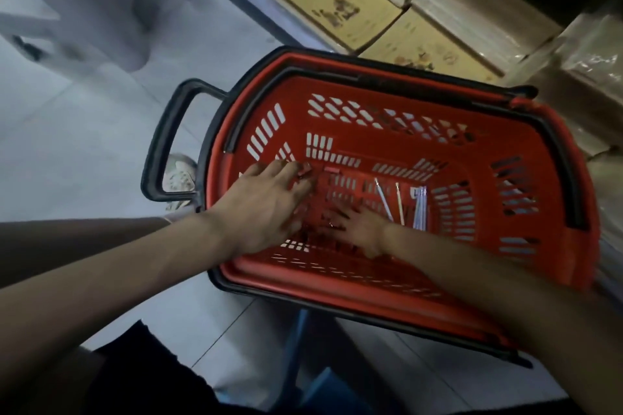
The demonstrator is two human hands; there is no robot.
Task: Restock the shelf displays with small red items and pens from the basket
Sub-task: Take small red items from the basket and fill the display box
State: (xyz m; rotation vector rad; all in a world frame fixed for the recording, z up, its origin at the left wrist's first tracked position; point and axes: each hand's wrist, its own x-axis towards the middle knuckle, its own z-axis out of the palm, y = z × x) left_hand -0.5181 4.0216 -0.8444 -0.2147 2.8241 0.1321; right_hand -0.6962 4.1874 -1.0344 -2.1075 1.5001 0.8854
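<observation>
Both hands are sunk in the basket (pixel 371 131), a red plastic tub with slotted walls and floor, black handles folded on its rim and a black pull handle (pixel 161 145) at its left end.

The pens (pixel 384 200) lie flat on the basket floor, right of its middle: two thin pale sticks apart, and a tighter pale bundle (pixel 419 209) just beside them toward the right wall. Their long axes run from the far wall toward the near wall, slightly slanted.

The right hand (pixel 357 227) is by far the nearer. The near ends of the pens lie just beside its wrist, yet its fingers (pixel 332 217) are pointed the other way, toward the left end — so a turn back to the right is judged necessary before the pens can be pinched across their thin shafts. Whether anything is held in those fingers cannot be told; they are dark and blurred.

The left hand (pixel 269 202) is spread wide and flat over the left part of the floor, nothing gripped. Just beyond its fingertips a small red piece (pixel 332 170) is seen by the far wall; other red items are hard to separate from the red floor.

Beyond the basket, shrink-wrapped tan boxes (pixel 337 0) are stacked on a low shelf.
</observation>
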